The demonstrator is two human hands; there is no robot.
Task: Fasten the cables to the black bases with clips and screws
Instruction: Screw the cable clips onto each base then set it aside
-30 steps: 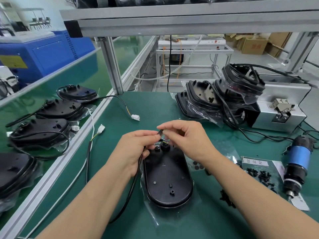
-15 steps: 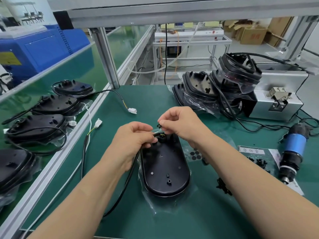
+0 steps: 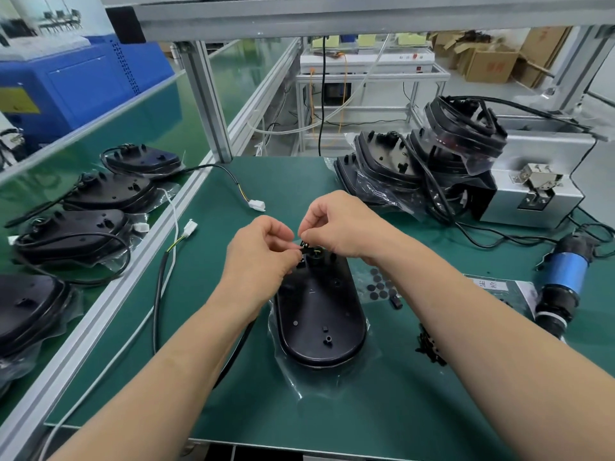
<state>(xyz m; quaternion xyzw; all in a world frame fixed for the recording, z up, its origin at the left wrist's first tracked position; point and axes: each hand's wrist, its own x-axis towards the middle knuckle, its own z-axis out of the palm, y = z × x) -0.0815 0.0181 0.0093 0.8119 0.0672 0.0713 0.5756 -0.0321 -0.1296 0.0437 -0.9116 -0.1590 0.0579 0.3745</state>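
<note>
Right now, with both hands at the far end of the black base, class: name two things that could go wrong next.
1. The right hand pinches the small clip; it may slip and drop.
2. The black base lies on a loose plastic bag, so pressing may slide it, and the cable held by the left hand could pull free.

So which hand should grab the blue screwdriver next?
Probably the right hand. The blue screwdriver lies on its side of the table, while the left hand holds the cable at the black base. The right would first have to set down the small black piece it pinches.
</note>
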